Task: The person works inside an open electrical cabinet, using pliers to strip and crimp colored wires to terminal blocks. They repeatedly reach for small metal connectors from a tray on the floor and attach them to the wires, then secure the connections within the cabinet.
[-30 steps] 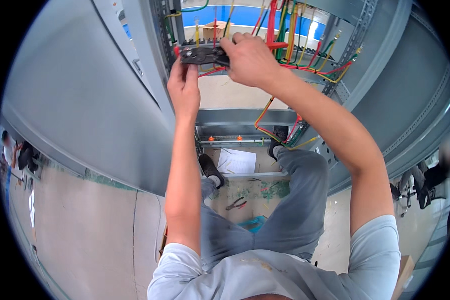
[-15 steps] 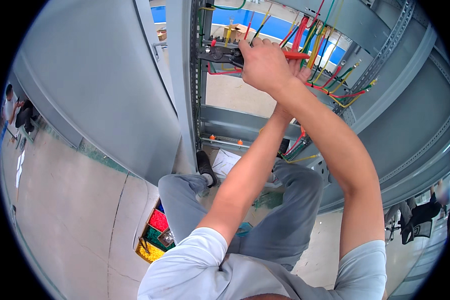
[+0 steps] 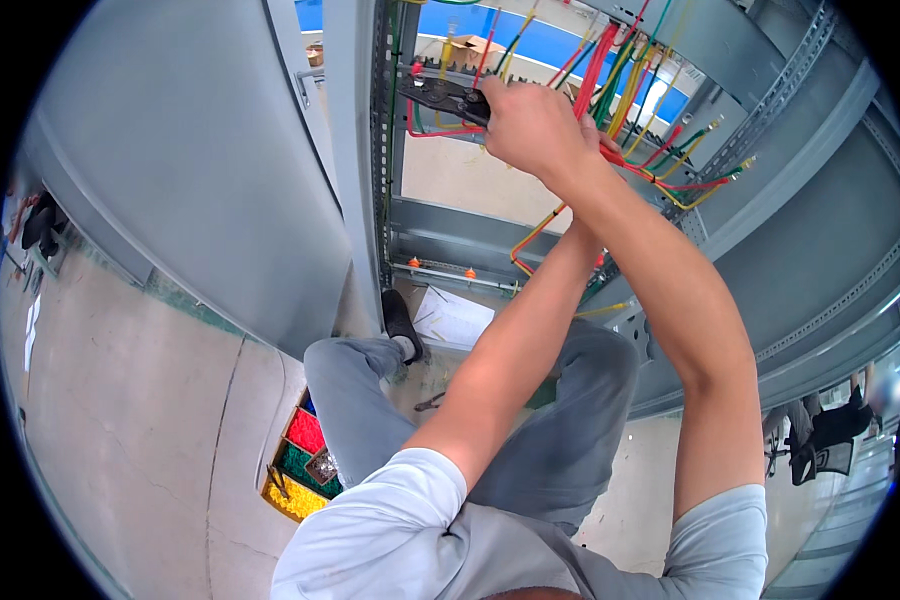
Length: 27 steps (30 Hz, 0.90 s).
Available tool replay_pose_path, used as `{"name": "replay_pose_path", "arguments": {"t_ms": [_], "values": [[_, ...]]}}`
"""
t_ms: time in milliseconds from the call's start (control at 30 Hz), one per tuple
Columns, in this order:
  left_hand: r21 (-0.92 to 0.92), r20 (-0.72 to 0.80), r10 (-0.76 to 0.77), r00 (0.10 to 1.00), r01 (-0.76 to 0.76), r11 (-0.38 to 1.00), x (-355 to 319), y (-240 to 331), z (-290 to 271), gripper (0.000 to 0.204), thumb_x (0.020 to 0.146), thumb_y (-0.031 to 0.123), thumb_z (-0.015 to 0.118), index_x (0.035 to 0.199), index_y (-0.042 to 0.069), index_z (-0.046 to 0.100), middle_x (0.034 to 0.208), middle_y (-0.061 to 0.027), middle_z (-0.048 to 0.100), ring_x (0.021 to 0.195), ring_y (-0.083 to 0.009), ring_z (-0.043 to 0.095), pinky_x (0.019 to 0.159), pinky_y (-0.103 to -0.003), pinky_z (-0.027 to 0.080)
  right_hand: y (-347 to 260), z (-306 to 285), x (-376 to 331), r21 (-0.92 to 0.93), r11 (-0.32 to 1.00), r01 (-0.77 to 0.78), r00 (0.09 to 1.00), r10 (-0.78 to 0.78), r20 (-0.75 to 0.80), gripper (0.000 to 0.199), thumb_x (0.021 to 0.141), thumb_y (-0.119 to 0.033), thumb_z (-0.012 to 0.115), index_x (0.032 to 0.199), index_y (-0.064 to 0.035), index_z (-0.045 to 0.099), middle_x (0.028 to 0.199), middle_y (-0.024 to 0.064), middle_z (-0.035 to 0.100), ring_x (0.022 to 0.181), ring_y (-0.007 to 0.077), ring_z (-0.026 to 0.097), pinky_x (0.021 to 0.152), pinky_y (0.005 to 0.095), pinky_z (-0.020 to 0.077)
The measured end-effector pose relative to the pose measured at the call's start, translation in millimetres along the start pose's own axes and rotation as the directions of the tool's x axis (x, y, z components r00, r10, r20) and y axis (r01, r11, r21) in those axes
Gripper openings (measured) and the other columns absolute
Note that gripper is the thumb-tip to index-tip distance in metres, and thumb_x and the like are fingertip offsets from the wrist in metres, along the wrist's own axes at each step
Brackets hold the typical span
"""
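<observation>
Head view shows the right hand (image 3: pixel 538 125) with its fingers closed around black pliers (image 3: pixel 445 97), whose nose points left, near a grey metal post (image 3: pixel 382 170). A small red cap (image 3: pixel 417 69) shows just beside that nose. The left hand (image 3: pixel 594 133), its forearm crossing beneath the right one, is mostly hidden, so I cannot tell what its fingers grip. Red wires (image 3: pixel 594 72) run just beyond both hands.
</observation>
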State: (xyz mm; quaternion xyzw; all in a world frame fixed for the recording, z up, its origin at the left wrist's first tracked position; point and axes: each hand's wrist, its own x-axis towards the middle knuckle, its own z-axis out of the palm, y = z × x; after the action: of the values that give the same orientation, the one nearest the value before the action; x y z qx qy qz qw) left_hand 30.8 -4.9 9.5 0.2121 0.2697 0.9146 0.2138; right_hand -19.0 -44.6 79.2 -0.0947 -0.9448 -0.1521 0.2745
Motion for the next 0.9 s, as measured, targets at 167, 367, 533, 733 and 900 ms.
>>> {"name": "replay_pose_path", "arguments": {"t_ms": [167, 367, 533, 733, 900], "values": [[-0.024, 0.033, -0.031, 0.999, 0.031, 0.999, 4, -2, -6, 0.049, 0.108, 0.051, 0.048, 0.082, 0.011, 0.059, 0.079, -0.0051, 0.065, 0.063, -0.0172, 0.059, 0.059, -0.032, 0.052, -7, 0, 7, 0.017, 0.999, -0.04, 0.999, 0.04, 0.011, 0.022, 0.078, -0.01, 0.065, 0.098, -0.0001, 0.064, 0.075, 0.0231, 0.069, 0.076, 0.0422, 0.071, 0.069, 0.0529, 0.0572], [0.253, 0.315, 0.158, 0.936, -0.243, 0.936, 4, 9, -61, 0.034, 0.095, 0.03, 0.074, 0.115, 0.006, 0.061, 0.1, -0.0077, 0.065, 0.087, -0.018, 0.063, 0.081, -0.034, 0.051, -3, -6, -3, 0.033, 0.998, -0.059, 0.995, 0.061, -0.074, 0.027, 0.077, -0.012, 0.066, 0.102, -0.0018, 0.063, 0.086, 0.0216, 0.069, 0.082, 0.0414, 0.071, 0.073, 0.0523, 0.0574], [0.582, 0.158, 0.561, 0.812, -0.536, 0.611, 13, 106, -153, 0.052, 0.091, 0.016, 0.075, 0.137, -0.003, 0.056, 0.126, -0.0137, 0.067, 0.117, -0.0249, 0.062, 0.1, -0.036, 0.049, 1, -19, -6, -0.015, 0.996, -0.088, 0.994, 0.087, -0.063, 0.032, 0.076, -0.014, 0.068, 0.105, -0.0013, 0.063, 0.09, 0.0215, 0.068, 0.084, 0.0412, 0.07, 0.076, 0.0524, 0.0567], [0.613, 0.267, 0.616, 0.742, -0.623, 0.486, 66, 148, -148, 0.03, 0.095, 0.012, 0.07, 0.122, -0.002, 0.068, 0.108, -0.0111, 0.073, 0.097, -0.016, 0.068, 0.086, -0.03, 0.053, 0, -21, -5, -0.004, 0.988, -0.152, 0.987, 0.152, 0.043, 0.034, 0.081, -0.014, 0.063, 0.111, 0.0024, 0.063, 0.104, 0.0232, 0.067, 0.098, 0.0407, 0.069, 0.083, 0.0532, 0.0566], [0.653, 0.308, 0.622, 0.72, -0.635, 0.412, 74, 153, -140, 0.02, 0.092, 0.008, 0.071, 0.11, -0.001, 0.072, 0.102, -0.0119, 0.073, 0.089, -0.0196, 0.07, 0.08, -0.031, 0.054, -1, -16, -3, -0.007, 0.99, -0.142, 0.99, 0.142, -0.009, 0.035, 0.083, -0.012, 0.061, 0.114, 0.0038, 0.061, 0.108, 0.0225, 0.067, 0.107, 0.0393, 0.066, 0.084, 0.0567, 0.0561]]}}
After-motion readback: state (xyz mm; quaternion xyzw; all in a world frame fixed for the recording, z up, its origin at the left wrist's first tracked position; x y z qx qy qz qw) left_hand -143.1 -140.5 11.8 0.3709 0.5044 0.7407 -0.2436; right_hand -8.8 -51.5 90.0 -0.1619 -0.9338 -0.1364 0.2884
